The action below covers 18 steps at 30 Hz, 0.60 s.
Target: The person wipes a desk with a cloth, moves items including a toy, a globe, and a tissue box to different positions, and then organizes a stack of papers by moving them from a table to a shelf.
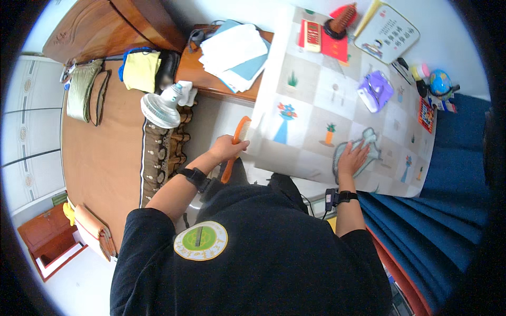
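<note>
My left hand is closed around an orange comb beside the table's near left edge. The comb's toothed part rises above my fingers and its handle points down toward my lap. My right hand lies flat, fingers a little apart, on a grey-green cloth with a darker edge. The cloth rests rumpled on the patterned tablecloth, near the edge closest to me. Part of it is hidden under my palm.
Farther back on the table are a purple item with glasses on it, a calculator, red booklets, a white board and a small globe. Left stand papers on a wooden cabinet, a fan and a bed. Blue curtains hang right.
</note>
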{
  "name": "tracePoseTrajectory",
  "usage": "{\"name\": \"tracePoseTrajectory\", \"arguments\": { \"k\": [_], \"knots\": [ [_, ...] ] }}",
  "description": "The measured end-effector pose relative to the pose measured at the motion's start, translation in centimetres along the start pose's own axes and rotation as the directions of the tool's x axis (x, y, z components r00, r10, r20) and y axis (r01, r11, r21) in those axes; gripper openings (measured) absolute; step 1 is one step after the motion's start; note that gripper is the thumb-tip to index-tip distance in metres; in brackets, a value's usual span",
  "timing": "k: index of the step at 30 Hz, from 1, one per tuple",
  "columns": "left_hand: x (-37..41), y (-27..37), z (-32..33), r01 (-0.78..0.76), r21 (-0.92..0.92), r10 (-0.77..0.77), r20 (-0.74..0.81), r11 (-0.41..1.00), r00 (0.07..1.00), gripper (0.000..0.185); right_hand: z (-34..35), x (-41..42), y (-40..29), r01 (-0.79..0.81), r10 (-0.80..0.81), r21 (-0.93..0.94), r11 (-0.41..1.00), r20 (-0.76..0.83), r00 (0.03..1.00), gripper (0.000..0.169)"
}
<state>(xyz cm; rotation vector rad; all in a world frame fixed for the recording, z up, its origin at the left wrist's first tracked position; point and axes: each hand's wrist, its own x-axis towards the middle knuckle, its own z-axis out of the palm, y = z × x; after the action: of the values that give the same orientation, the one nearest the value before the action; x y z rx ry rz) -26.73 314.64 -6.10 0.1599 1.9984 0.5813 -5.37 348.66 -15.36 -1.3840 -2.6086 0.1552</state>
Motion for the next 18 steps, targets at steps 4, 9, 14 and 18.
{"name": "tracePoseTrajectory", "arguments": {
  "k": [4, 9, 14, 18],
  "knots": [
    [0.8, -5.0, -5.3, -0.035, -0.106, 0.034, -0.005, 0.994, 0.999, 0.047, 0.5, -2.4, -9.2, 0.115, -0.115, 0.016, 0.993, 0.018, 0.993, 0.059],
    [0.2, -9.9, -12.8, -0.076, -0.387, 0.088, 0.012, 0.919, 0.996, 0.056, 1.5, -2.4, -14.3, 0.026, -0.031, -0.141, 0.990, -0.032, 0.999, 0.062],
    [-0.1, -12.0, -17.1, -0.108, -0.587, 0.124, -0.013, 0.802, 0.992, 0.063, -3.3, -3.5, -28.2, 0.359, -0.371, 0.337, 0.870, -0.032, 0.928, 0.057],
    [0.4, -11.9, -17.7, -0.165, -0.738, 0.134, -0.101, 0.654, 0.986, 0.055, -2.2, -11.4, -39.4, 0.004, -0.667, 0.793, 0.609, 0.509, 0.543, 0.038]
  ]
}}
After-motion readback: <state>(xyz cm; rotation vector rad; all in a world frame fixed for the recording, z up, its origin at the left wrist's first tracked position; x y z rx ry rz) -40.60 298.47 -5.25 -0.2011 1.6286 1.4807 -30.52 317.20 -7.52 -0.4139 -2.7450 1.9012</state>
